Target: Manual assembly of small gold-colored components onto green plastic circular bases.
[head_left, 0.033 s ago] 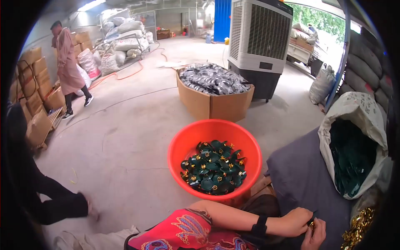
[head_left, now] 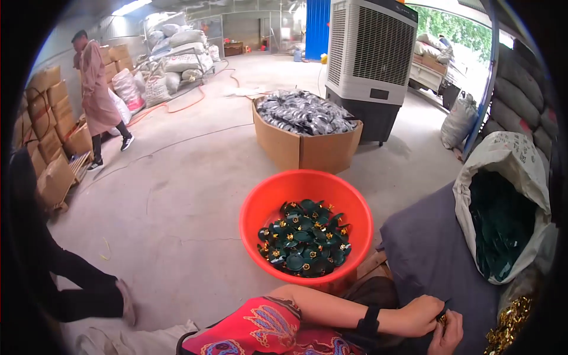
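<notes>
My left hand (head_left: 419, 316) comes in from the lower middle, with a black band at the wrist. Its closed fingers meet those of my right hand (head_left: 448, 335), also closed. Between them they pinch a small dark green piece (head_left: 446, 306) with a gold bit showing below it; the fingers mostly hide both. Under the hands spreads a dark grey-purple cloth (head_left: 423, 248). To their right stand an open white sack (head_left: 467, 234) of dark green pieces and a heap of shiny gold pieces (head_left: 512, 325).
A red basin (head_left: 251, 204) holds many green discs with gold fittings. Behind it are a carton (head_left: 278, 139) of silvery pieces and an air cooler (head_left: 370, 65). One person (head_left: 94, 89) is at the far left; another's dark-clothed leg (head_left: 89, 302) shows at near left.
The view shifts very slightly. The near person's foot at the left moves a little downward. My hands hold the same pose.
</notes>
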Demonstrator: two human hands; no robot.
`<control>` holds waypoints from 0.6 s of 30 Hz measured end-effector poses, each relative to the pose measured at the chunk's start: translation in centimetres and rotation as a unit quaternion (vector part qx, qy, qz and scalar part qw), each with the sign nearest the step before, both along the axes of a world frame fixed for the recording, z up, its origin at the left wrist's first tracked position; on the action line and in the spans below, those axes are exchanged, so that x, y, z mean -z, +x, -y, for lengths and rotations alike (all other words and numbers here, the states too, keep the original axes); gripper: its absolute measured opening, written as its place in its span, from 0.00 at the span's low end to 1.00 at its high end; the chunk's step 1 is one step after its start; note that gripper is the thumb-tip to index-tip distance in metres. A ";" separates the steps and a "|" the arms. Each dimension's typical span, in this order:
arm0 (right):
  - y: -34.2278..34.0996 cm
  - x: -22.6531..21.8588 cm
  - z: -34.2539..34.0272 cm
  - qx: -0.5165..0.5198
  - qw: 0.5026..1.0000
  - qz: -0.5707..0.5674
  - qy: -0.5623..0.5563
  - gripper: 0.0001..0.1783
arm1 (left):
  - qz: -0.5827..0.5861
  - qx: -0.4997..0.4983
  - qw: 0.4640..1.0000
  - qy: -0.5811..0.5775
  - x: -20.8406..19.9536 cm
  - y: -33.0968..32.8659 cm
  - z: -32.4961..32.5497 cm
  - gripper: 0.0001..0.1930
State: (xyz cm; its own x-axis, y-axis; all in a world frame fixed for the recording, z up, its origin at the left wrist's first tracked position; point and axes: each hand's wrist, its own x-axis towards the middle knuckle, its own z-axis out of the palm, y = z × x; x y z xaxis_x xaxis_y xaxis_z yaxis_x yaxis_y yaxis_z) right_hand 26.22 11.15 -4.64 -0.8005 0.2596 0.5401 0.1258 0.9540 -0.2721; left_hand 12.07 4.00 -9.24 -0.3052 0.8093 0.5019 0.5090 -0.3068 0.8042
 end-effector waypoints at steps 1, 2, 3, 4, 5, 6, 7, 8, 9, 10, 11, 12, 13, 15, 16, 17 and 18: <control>-0.2 -0.2 0.1 -0.001 1.000 0.012 -0.009 0.12 | 0.010 0.007 1.000 0.001 0.0 -0.2 0.1 0.06; 0.0 -0.4 0.0 0.005 1.000 0.025 -0.015 0.13 | 0.021 0.021 1.000 0.006 -0.2 -0.2 -0.2 0.06; -0.1 -0.2 -0.4 0.018 0.999 0.027 -0.013 0.13 | 0.002 0.030 0.999 0.010 -0.3 -0.2 -0.2 0.06; -0.3 0.5 -1.3 -0.008 1.000 0.002 0.007 0.13 | -0.029 0.020 0.999 0.004 -0.4 -0.2 -0.5 0.07; 0.0 0.9 -1.6 -0.026 0.999 -0.012 0.022 0.14 | -0.050 0.018 0.999 -0.007 -0.7 0.1 -0.8 0.07; -0.5 1.1 -2.4 -0.040 0.999 0.001 -0.009 0.14 | -0.042 0.020 0.999 -0.015 -0.5 -0.8 -0.7 0.07; -1.7 0.9 -2.6 -0.046 0.998 -0.016 -0.044 0.12 | -0.071 -0.009 0.997 -0.013 -0.6 -1.3 -0.3 0.08; -2.8 0.1 -2.1 -0.043 0.995 -0.010 -0.091 0.10 | -0.120 -0.031 0.992 0.025 -0.3 -2.0 0.1 0.09; -3.6 0.0 -2.1 -0.027 0.987 -0.011 -0.159 0.08 | -0.166 -0.057 0.985 0.004 -0.2 -2.5 0.6 0.10; -3.7 1.6 -3.1 -0.028 0.961 -0.041 -0.273 0.07 | -0.169 -0.044 0.984 0.037 -0.9 -2.9 1.0 0.10; -3.7 1.1 -2.4 -0.007 0.903 -0.063 -0.426 0.07 | -0.190 -0.030 0.980 0.058 -1.9 -3.0 1.2 0.10; -3.7 0.4 -2.3 -0.020 0.853 -0.062 -0.518 0.07 | -0.214 -0.028 0.973 0.083 -2.5 -3.1 1.2 0.09; -3.7 0.3 -1.9 -0.045 0.799 -0.080 -0.594 0.07 | -0.229 -0.020 0.970 0.075 -2.4 -3.3 1.5 0.09; -3.5 1.5 -2.1 -0.042 0.773 -0.082 -0.628 0.08 | -0.243 0.014 0.968 0.064 -1.7 -4.1 0.9 0.09; -3.4 1.6 -2.1 -0.048 0.780 -0.059 -0.621 0.09 | -0.246 0.034 0.967 0.053 -2.0 -4.5 1.1 0.09; -3.2 1.9 -2.1 -0.069 0.776 -0.055 -0.625 0.13 | -0.217 0.037 0.975 0.019 -2.1 -5.1 1.1 0.08; -3.0 1.9 -2.2 -0.103 0.780 -0.066 -0.613 0.17 | -0.191 0.034 0.981 -0.020 -2.4 -6.0 1.4 0.06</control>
State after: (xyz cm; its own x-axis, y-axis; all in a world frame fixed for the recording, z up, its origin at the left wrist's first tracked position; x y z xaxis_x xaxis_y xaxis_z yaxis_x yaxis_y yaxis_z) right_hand 23.17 13.32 -6.51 -0.8524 0.5185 0.0675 -0.1017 -0.0377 -0.9941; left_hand 6.06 2.60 -6.88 -0.0462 0.8427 0.5364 0.7548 -0.3223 0.5713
